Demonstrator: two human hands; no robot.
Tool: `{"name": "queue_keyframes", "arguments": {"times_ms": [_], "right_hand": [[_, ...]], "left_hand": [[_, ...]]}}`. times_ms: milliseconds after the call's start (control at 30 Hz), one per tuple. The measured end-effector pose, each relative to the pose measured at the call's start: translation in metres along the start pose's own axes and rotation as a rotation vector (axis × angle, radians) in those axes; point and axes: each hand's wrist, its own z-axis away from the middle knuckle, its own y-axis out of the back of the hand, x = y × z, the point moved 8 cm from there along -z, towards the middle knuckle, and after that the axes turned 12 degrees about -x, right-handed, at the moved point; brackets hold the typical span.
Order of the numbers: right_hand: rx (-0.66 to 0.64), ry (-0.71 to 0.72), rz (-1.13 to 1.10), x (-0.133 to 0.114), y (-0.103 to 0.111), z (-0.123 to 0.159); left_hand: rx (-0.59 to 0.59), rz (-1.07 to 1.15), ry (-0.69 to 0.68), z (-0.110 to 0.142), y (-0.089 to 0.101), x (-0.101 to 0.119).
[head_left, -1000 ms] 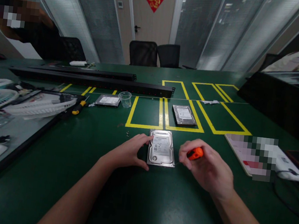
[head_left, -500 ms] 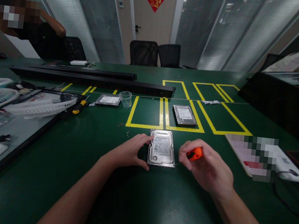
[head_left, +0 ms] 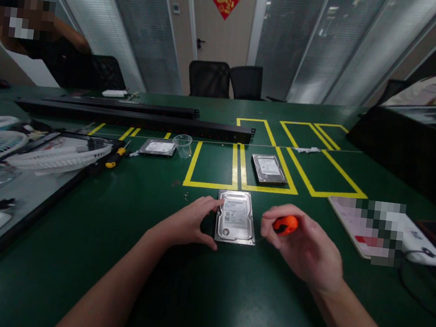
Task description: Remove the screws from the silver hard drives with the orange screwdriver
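Observation:
A silver hard drive point(head_left: 237, 217) lies flat on the green table, its labelled face up. My left hand point(head_left: 192, 219) grips it along the left edge, index finger near the upper part and thumb by the lower left corner. In my right hand point(head_left: 305, 247) is a screwdriver with an orange and black handle point(head_left: 288, 224), fingers wrapped round it. Its thin shaft points left at the drive's lower right corner; whether the tip sits in a screw is too small to tell. Several tiny screws point(head_left: 186, 196) lie left of the drive.
Beyond are a second hard drive point(head_left: 270, 168) inside yellow tape, a third point(head_left: 158, 147), a clear plastic cup point(head_left: 182, 146) and a yellow-black screwdriver point(head_left: 116, 157). Long black bars point(head_left: 140, 120) lie behind. Left stands a grey tray-like panel point(head_left: 37, 190) with white parts; right, a phone-like slab point(head_left: 347, 220).
The orange handle has turned and shifted slightly right within my right hand. My left hand and the drive look unchanged. The person at far left has moved a little.

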Motion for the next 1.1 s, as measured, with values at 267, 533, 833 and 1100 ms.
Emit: {"name": "queue_keyframes", "arguments": {"times_ms": [267, 533, 833, 1100], "right_hand": [[-0.049, 0.03, -0.046, 0.0064, -0.0014, 0.0003], [-0.03, 0.003, -0.024, 0.0035, -0.0009, 0.0006], [-0.039, 0.013, -0.047, 0.004, -0.0028, -0.0007], [-0.058, 0.007, -0.005, 0.0017, -0.003, -0.0015]], "left_hand": [[0.006, -0.001, -0.012, 0.0004, 0.0003, -0.001], [-0.005, 0.001, 0.0, -0.0001, 0.0003, 0.0001], [0.0, 0.0, -0.017, 0.0001, 0.0011, 0.0028], [-0.004, 0.015, 0.008, 0.0003, 0.0007, 0.0013]]}}
